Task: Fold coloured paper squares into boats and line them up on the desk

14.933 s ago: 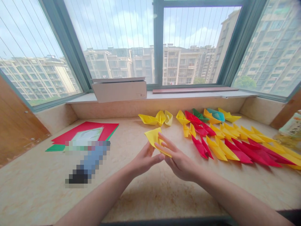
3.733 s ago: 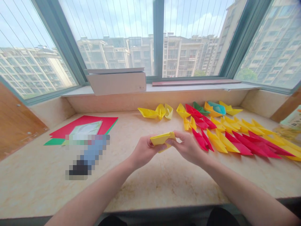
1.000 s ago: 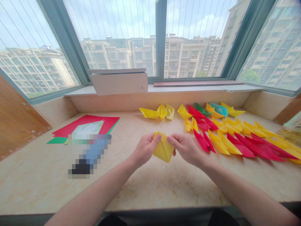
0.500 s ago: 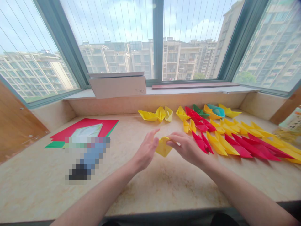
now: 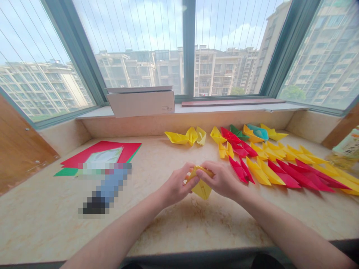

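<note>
A folded piece of yellow paper (image 5: 202, 189) is held up in the middle of the head view, one pointed corner hanging down. My left hand (image 5: 179, 184) pinches its left side, thumb on the near face and fingers behind. On the other side my right hand (image 5: 221, 177) grips the upper right edge, its thumb pressed near the top. Both hands are closed on the paper, which hides some of the fingertips. Beyond them three yellow folded paper shapes (image 5: 179, 138), boat-like, sit close together on the stone ledge (image 5: 157, 231).
Rows of red folded paper boats (image 5: 283, 175) and yellow ones (image 5: 262, 171) fill the right side. Red sheets (image 5: 81, 155) with green ones beneath lie at left, beside a blurred-out object (image 5: 112, 186). A white box (image 5: 141, 102) rests on the sill under the window.
My left hand has closed onto the paper, having been partly open beside it. The paper has shifted slightly down and right and tilted, with both thumbs now on its near face.
</note>
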Demonstrator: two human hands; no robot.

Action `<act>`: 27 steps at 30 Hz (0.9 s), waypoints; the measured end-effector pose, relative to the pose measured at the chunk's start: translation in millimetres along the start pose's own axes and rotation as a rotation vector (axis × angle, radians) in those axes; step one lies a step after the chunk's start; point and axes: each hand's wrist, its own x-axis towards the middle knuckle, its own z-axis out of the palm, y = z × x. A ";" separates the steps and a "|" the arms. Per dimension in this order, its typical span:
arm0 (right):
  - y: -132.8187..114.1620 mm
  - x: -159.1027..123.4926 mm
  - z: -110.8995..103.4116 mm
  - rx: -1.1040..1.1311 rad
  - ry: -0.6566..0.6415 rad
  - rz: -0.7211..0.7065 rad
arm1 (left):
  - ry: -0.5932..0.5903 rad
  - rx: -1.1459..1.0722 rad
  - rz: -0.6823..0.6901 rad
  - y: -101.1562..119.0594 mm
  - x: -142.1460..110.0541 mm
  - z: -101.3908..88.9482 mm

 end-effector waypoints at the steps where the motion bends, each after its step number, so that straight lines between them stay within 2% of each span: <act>1: -0.8 -0.2 0.8 0.026 0.007 0.012 | -0.013 -0.033 -0.005 -0.3 -0.3 1.2; 5: -3.4 -1.7 5.3 0.176 0.019 0.071 | -0.038 -0.106 -0.023 -0.1 -0.2 4.5; 10: -8.3 -2.2 7.5 0.291 0.088 0.112 | 0.011 -0.176 -0.017 4.6 0.0 4.8; 15: -14.5 0.5 2.0 0.309 0.160 0.114 | 0.042 -0.206 -0.005 6.7 0.6 3.4; 20: -9.9 1.2 0.9 0.349 0.195 0.129 | 0.052 -0.275 0.006 3.4 2.5 3.3; 27: -5.3 0.5 2.1 0.222 0.255 0.087 | 0.097 -0.287 0.021 0.7 2.1 2.9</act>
